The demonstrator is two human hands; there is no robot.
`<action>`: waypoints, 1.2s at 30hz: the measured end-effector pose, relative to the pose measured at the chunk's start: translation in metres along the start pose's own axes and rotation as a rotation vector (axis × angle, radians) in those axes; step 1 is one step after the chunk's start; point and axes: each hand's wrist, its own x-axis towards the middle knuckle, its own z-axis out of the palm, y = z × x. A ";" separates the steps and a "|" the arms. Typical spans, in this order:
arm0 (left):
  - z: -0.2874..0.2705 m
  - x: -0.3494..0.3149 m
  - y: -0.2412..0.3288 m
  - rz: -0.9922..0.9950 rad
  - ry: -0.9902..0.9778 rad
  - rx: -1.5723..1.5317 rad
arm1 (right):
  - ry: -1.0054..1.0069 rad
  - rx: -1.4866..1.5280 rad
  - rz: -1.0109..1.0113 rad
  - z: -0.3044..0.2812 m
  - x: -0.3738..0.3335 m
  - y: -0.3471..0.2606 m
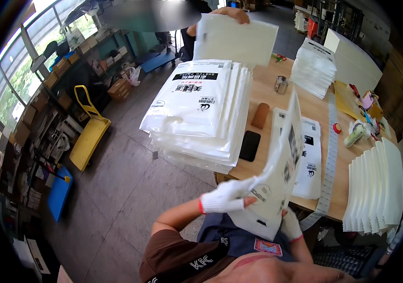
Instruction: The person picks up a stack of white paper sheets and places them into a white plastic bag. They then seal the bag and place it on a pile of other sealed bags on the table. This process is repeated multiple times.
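A white printed plastic bag stands on edge, bowed, in front of my body. My left hand, in a white fingerless glove, grips its left side, thumb against the printed face. Low on its right side my right hand, gloved the same way, holds the bag; that hand is partly hidden behind it. How much paper is inside I cannot tell. Just beyond, flat printed bags lie on the wooden table. To their left are a black phone and a brown oblong block.
A tall stack of filled bags overhangs the table's left side. Behind it a co-worker's hand holds white sheets. More bags, a metal can and fanned paper occupy the right. A yellow trolley stands left.
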 end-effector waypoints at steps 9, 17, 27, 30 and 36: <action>-0.210 -0.017 -0.046 0.188 0.807 -0.409 | -0.143 -0.526 -0.461 0.220 0.213 -0.193; -0.324 0.016 -0.230 -0.640 0.660 0.463 | -0.047 -1.077 -0.315 0.287 0.305 -0.168; -0.326 0.090 -0.250 -0.534 0.794 -0.306 | 0.340 -1.203 -0.447 0.257 0.294 -0.183; -0.303 0.102 -0.208 -0.393 0.706 -0.320 | 0.224 -1.022 -0.268 0.252 0.304 -0.160; -0.283 0.095 -0.192 -0.530 0.684 0.086 | 0.203 -1.213 -0.336 0.262 0.277 -0.128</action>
